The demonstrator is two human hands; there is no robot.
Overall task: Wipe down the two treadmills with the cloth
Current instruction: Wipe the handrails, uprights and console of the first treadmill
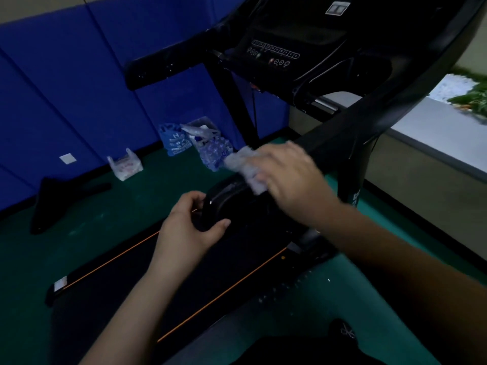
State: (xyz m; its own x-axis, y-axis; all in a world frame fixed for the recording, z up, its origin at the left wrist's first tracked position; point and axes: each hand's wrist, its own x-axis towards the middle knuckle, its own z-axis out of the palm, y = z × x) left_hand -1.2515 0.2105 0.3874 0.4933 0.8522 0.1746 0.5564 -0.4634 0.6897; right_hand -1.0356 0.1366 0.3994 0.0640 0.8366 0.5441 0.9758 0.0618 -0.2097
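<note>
I have the right hand (286,175) on the cloth (243,167), pressing it onto the right handrail (263,196) of the treadmill (303,61). The cloth is a pale crumpled wad lying on top of the rail near its rear end, partly under my fingers and bunched out to the left of them. The hand is blurred, so I cannot tell whether the grip is curled round the cloth or just flat on it. My left hand (189,227) has its grip closed on the rounded end cap of that same rail, thumb across the near face and fingers over the far side, bracing it.

I judge I am mid-wipe on this rail, with the console (274,52), the far handrail (168,67) and the belt deck (163,272) not obviously done; a second treadmill is not in view.

The risks I see: the cloth is wadded, so only a small patch touches the rail and I could leave streaks or miss the underside. If the right grip is only resting on it, a fast stroke could slide the hand off and drop the cloth onto the belt. Working toward the console, a damp cloth across the button row could press keys. The room is dim, so missed spots on black plastic will be hard to spot.
</note>
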